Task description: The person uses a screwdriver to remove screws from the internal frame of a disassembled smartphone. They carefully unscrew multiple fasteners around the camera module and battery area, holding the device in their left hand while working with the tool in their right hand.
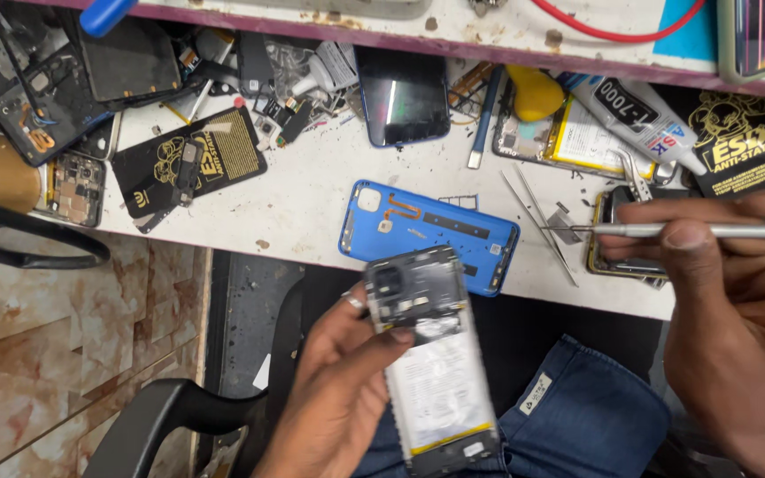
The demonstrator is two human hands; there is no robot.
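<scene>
Fingers of the left hand wrapped an opened phone, thumb pressed on its upper board, battery facing up, held just below the white worktop. Beyond that phone lay a blue back cover on the worktop. To the phone's right, the right hand pinched thin metal tweezers, tips pointing toward the cover.

I've got one view only, head cam, looking steeply down from close above the lap, facing the white bench, whose front edge crosses mid-frame and far edge sits at top; floor tiles at bottom-left.
</scene>
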